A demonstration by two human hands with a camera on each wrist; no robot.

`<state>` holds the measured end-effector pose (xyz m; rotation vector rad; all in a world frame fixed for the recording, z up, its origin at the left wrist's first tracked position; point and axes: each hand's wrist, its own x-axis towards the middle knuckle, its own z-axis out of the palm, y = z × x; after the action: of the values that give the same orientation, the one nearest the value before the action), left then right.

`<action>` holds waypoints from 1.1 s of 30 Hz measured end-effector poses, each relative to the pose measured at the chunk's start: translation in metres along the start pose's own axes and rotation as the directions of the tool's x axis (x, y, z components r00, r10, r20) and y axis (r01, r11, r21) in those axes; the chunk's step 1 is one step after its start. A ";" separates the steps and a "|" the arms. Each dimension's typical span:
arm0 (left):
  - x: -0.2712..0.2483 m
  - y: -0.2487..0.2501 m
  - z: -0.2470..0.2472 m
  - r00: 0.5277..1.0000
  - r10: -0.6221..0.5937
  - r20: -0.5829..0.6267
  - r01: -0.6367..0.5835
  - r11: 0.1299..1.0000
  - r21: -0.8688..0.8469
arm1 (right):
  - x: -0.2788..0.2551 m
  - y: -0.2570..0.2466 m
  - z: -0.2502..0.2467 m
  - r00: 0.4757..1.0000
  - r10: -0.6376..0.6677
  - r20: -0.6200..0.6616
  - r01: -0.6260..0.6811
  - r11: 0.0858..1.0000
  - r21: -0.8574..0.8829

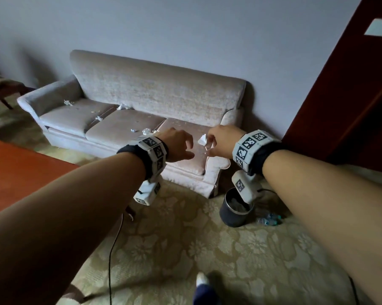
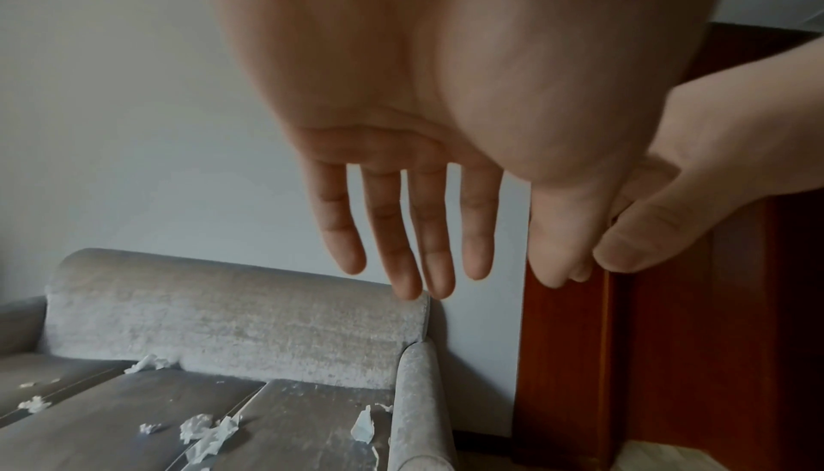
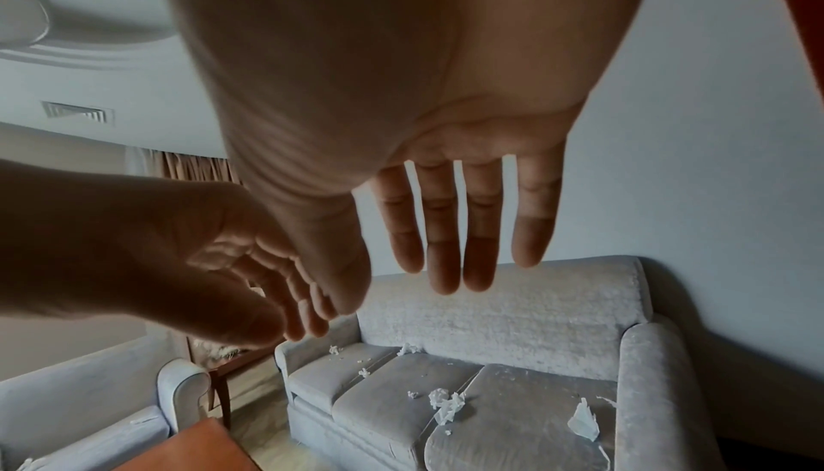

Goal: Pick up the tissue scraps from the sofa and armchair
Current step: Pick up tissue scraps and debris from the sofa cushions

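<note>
A beige three-seat sofa (image 1: pixel 155 93) stands against the wall with several white tissue scraps on its cushions. One upright scrap (image 1: pixel 202 140) lies on the right cushion, and both my hands hover just above it. My left hand (image 1: pixel 191 148) is to its left and my right hand (image 1: pixel 210 145) to its right, both empty with fingers loosely spread. The left wrist view shows straight left fingers (image 2: pixel 428 249) above that scrap (image 2: pixel 363 424). Under my straight right fingers (image 3: pixel 446 249), the right wrist view shows it (image 3: pixel 584 422) too. More scraps lie at the middle (image 1: pixel 146 130) and left (image 1: pixel 68 103).
A dark round bin (image 1: pixel 229 216) holding crumpled paper stands on the floor by the sofa's right arm, with a plastic bottle (image 1: pixel 269 221) beside it. A red-brown table (image 1: pixel 20 172) is at the left, a wooden door (image 1: pixel 339 95) at the right. The armchair (image 3: pixel 89 401) stands left of the sofa.
</note>
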<state>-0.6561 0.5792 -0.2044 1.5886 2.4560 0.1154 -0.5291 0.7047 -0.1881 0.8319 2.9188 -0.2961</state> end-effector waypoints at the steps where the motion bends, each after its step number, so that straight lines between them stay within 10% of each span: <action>1: 0.013 -0.009 0.003 1.000 -0.007 0.011 0.007 1.000 0.015 | 0.016 0.001 0.003 1.000 -0.003 0.006 0.004 1.000 -0.003; 17: 0.273 -0.111 -0.058 0.993 -0.105 0.055 0.101 0.992 0.073 | 0.335 0.063 -0.024 0.999 -0.024 0.027 0.018 0.976 0.217; 33: 0.490 -0.223 -0.038 0.982 -0.009 0.191 0.011 1.000 -0.009 | 0.539 0.098 -0.002 0.988 0.095 0.120 -0.112 0.983 0.146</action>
<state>-1.0571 0.9335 -0.2741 1.5067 2.3131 -0.0248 -0.9334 1.0628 -0.2777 0.9515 2.7638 -0.5447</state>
